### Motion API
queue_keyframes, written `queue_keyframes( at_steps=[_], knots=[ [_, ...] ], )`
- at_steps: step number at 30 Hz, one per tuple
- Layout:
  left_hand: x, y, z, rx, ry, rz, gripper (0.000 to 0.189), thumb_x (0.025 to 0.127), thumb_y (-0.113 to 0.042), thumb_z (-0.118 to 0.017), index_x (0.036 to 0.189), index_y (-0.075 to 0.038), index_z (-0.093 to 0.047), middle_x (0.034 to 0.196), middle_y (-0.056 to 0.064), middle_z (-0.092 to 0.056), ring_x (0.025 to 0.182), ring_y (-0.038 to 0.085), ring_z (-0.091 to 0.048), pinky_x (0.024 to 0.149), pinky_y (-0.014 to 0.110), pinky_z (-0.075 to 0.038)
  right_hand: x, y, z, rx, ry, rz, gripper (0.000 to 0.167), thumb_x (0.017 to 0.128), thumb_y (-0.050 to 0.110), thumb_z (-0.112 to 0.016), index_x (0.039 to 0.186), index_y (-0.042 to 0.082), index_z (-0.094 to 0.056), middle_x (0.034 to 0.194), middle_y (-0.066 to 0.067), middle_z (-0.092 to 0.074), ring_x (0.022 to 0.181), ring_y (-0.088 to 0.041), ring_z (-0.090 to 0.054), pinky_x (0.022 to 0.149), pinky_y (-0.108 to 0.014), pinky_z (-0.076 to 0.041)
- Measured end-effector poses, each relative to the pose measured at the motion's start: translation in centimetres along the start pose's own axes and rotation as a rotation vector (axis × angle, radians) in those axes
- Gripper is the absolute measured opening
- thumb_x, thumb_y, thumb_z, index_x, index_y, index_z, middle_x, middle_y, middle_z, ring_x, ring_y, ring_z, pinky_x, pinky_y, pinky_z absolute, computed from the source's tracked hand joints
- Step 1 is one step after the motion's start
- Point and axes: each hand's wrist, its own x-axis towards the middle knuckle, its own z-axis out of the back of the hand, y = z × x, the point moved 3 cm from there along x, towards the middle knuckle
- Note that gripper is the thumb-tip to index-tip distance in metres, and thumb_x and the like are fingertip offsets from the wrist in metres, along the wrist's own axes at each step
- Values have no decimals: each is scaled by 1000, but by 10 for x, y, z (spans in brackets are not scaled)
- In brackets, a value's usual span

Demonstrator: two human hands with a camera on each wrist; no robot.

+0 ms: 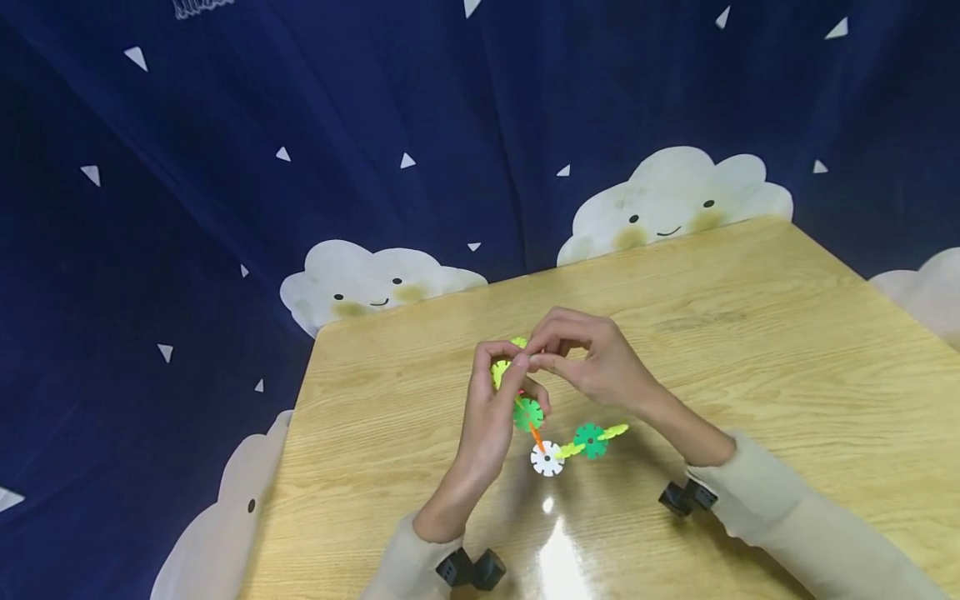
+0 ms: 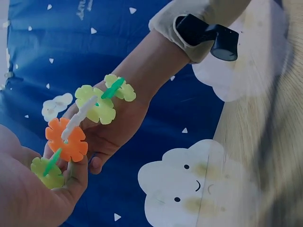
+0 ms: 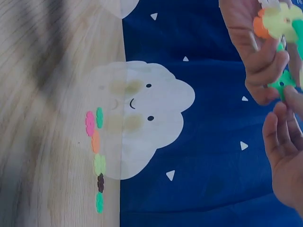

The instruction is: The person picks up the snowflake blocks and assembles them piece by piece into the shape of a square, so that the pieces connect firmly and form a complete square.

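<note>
Several notched plastic discs link into a chain that hangs below my left hand [image 1: 483, 417] in the head view, with a green disc [image 1: 528, 414], a white disc [image 1: 547, 469] and another green disc [image 1: 590, 442] along it. Left thumb and forefinger pinch one end. At those fingertips, my right hand [image 1: 600, 362] pinches with thumb and forefinger, partly hiding the piece held. The right wrist view shows a green disc [image 3: 287, 79] between the two hands. In the left wrist view, an orange disc [image 2: 73, 147] and lime disc [image 2: 105, 113] belong to the linked pieces.
A wooden table [image 1: 390, 400] lies under both hands. Behind it hangs a dark blue curtain [image 1: 337, 100] with clouds and white triangles. In the right wrist view, a row of coloured discs, including a pink disc [image 3: 90, 124], appears near the table's edge.
</note>
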Motion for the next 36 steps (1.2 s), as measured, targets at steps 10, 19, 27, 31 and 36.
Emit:
queue_keyframes(
  at_steps=[10, 19, 27, 31, 36],
  knots=[
    [0, -2, 1, -32, -6, 18, 13, 112, -24, -44, 115, -13, -40, 66, 8, -58, 60, 18, -59, 57, 25, -50, 7, -37, 32, 114, -104, -248, 12, 98, 8, -71, 109, 3, -73, 88, -11, -67, 66, -26, -60, 59, -27, -55],
    [0, -4, 0, -77, 23, 10, 10, 114, -21, -38, 118, -13, -35, 71, 10, -56, 62, 19, -60, 56, 27, -50, 2, -98, 44, 189, -235, -472, 36, 100, 15, -71, 129, -5, -64, 101, -5, -71, 68, -21, -67, 60, -28, -60],
    [-1, -5, 0, -81, 17, 29, 12, 114, -17, -35, 121, -8, -31, 84, 9, -54, 63, 19, -60, 56, 25, -50, -1, -131, 41, 258, -260, -632, 45, 99, 10, -70, 140, -1, -57, 132, -18, -60, 69, -14, -65, 63, -26, -60],
    [-1, -4, 0, -77, 31, 30, 11, 114, -16, -33, 121, -8, -30, 86, 9, -53, 63, 19, -60, 56, 25, -50, -5, -148, 35, 241, -255, -725, 46, 98, 4, -68, 142, -3, -54, 143, -26, -52, 67, -12, -63, 64, -26, -61],
    [-2, -3, 1, -89, 44, 42, 6, 113, -15, -32, 118, -14, -31, 90, 9, -52, 63, 19, -59, 55, 25, -50, -12, -165, 26, 208, -215, -808, 50, 98, -1, -64, 145, -6, -49, 151, -26, -45, 69, -15, -62, 65, -26, -62]
  ],
)
